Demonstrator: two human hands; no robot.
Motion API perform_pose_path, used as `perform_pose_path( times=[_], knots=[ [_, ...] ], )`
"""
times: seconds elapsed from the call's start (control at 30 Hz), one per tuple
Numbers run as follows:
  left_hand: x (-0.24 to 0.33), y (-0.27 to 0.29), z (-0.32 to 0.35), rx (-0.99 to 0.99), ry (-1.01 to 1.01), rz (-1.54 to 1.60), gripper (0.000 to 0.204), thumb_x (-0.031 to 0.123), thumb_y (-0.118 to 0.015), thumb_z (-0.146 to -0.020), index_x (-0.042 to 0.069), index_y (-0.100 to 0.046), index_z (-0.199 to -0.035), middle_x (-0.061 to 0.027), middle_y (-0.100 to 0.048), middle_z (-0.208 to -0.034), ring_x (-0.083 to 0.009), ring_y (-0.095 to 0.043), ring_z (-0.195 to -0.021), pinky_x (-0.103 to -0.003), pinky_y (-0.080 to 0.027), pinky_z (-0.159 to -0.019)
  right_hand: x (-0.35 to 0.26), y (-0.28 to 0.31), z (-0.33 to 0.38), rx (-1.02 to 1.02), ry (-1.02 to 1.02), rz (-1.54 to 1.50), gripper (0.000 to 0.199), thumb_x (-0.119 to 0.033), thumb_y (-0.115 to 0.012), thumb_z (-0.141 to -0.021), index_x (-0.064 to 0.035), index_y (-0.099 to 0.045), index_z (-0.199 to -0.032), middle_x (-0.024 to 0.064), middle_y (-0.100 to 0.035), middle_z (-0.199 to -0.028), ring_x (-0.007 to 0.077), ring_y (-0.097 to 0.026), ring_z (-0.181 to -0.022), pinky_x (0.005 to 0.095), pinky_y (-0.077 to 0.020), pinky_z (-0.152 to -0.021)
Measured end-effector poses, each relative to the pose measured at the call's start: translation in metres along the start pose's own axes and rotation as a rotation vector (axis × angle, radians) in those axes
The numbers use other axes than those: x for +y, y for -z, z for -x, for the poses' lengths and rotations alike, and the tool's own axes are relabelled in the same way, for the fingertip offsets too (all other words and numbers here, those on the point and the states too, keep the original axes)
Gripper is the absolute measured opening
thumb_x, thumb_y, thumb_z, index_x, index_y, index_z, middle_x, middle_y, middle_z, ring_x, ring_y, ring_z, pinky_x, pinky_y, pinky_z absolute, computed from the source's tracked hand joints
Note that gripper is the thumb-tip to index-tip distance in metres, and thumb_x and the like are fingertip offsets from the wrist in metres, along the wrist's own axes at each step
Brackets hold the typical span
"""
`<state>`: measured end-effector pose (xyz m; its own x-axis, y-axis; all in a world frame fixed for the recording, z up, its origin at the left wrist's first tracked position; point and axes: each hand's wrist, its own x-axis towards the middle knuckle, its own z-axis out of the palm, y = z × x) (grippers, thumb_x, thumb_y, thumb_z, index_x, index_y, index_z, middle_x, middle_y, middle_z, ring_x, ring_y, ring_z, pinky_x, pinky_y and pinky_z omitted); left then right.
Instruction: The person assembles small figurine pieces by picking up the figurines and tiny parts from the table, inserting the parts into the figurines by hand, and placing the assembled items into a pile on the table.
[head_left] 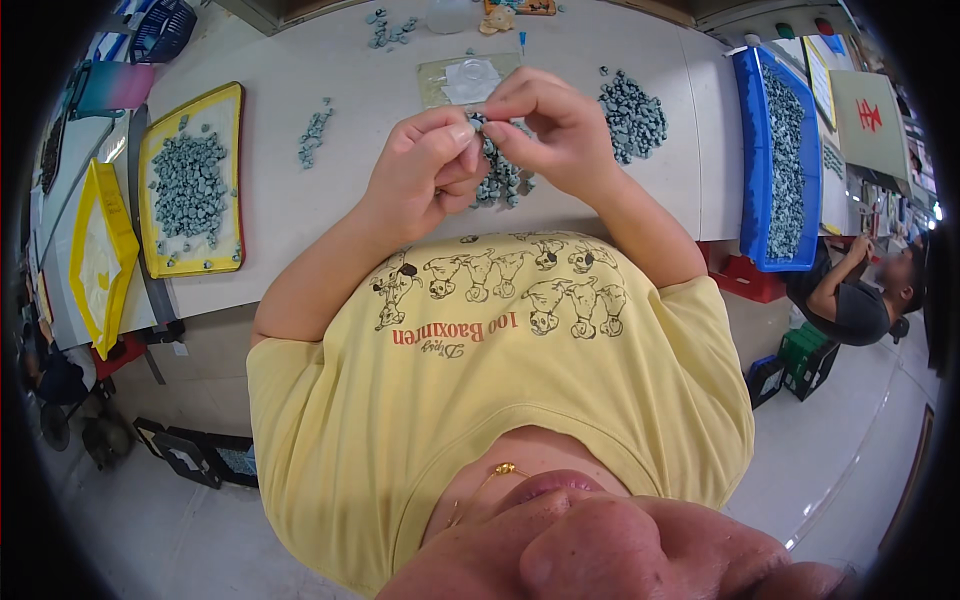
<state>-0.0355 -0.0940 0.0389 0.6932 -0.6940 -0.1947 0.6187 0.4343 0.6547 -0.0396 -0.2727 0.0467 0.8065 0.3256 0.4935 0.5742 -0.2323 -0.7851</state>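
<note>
A small grey-green piece (478,124) is held above the white worktable (330,70), pinched between the fingertips of both hands in front of the person's chest. Its exact shape is too small to tell.

Left hand (425,170): fingers curled, thumb and forefinger closed on the left side of the small piece. Right hand (550,125): thumb and forefinger closed on the right side of the same piece, the remaining fingers folded. The two hands touch at the fingertips.

Directly below the hands, on the table, lies a pile of grey-green pieces (500,180), partly hidden by the hands. A second, larger pile (632,115) lies just to the right of the right hand. Beyond the hands lies a flat clear bag (465,80) with a round transparent item on it. A short row of pieces (313,135) lies to the left of the left hand, and a small scatter (388,30) lies near the far edge of the table.

At the left end of the table, a yellow-rimmed tray (232,170) holds a heap of the same pieces. A second yellow tray (85,255) beside it is tilted over the table edge. At the right end, a blue tray (750,130) holds a long layer of the pieces.

Another person in a dark shirt (865,300) sits well apart at the right edge of the view.
</note>
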Motion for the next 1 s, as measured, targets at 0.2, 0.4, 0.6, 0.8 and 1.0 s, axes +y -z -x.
perform_pose_path(
  times=[0.2, 0.4, 0.6, 0.8, 1.0],
  knots=[
    [0.011, 0.004, 0.002, -0.186, -0.05, 0.269, 0.022, 0.02, -0.045, -0.085, 0.008, -0.046, -0.067, 0.0033, -0.03, -0.051, -0.0066, -0.023, -0.043, -0.022, -0.017, -0.036, -0.003, -0.001, 0.001, 0.054, -0.513, -0.989, 0.027, 0.001, -0.055, -0.084, 0.0023, -0.052, -0.111, 0.0098, -0.058, -0.102, 0.0175, -0.059, -0.086, 0.0294, -0.0488, -0.079],
    [0.011, 0.007, -0.002, -0.217, -0.09, 0.271, 0.025, 0.024, -0.045, -0.085, 0.009, -0.047, -0.066, 0.0043, -0.03, -0.052, -0.006, -0.021, -0.044, -0.021, -0.016, -0.036, -0.011, 0.004, 0.002, 0.019, -0.586, -1.112, 0.032, 0.003, -0.056, -0.081, 0.0024, -0.05, -0.113, 0.0116, -0.058, -0.102, 0.02, -0.057, -0.098, 0.0327, -0.0472, -0.087],
    [0.008, 0.003, -0.006, -0.134, -0.044, 0.232, 0.025, 0.026, -0.046, -0.083, 0.01, -0.046, -0.065, 0.005, -0.027, -0.052, -0.0057, -0.021, -0.045, -0.021, -0.017, -0.036, -0.001, 0.004, 0.008, 0.02, -0.52, -1.114, 0.032, 0.006, -0.06, -0.077, 0.0018, -0.052, -0.108, 0.0082, -0.055, -0.097, 0.0162, -0.056, -0.089, 0.0303, -0.0474, -0.081],
    [0.004, 0.002, -0.012, -0.135, -0.034, 0.225, 0.024, 0.026, -0.046, -0.083, 0.011, -0.045, -0.065, 0.0052, -0.027, -0.051, -0.0058, -0.022, -0.045, -0.02, -0.018, -0.036, 0.0, 0.008, 0.011, -0.012, -0.504, -1.109, 0.027, 0.007, -0.06, -0.077, -0.0014, -0.053, -0.102, 0.0062, -0.051, -0.096, 0.0125, -0.053, -0.086, 0.029, -0.0468, -0.078],
    [-0.001, -0.002, -0.014, -0.089, -0.038, 0.206, 0.024, 0.026, -0.046, -0.083, 0.01, -0.044, -0.065, 0.0048, -0.028, -0.051, -0.0059, -0.022, -0.045, -0.021, -0.018, -0.036, -0.002, 0.011, 0.012, 0.036, -0.507, -1.098, 0.035, 0.005, -0.06, -0.078, -0.0051, -0.048, -0.109, 0.0052, -0.05, -0.096, 0.0111, -0.051, -0.088, 0.0287, -0.0467, -0.079]
  ],
)
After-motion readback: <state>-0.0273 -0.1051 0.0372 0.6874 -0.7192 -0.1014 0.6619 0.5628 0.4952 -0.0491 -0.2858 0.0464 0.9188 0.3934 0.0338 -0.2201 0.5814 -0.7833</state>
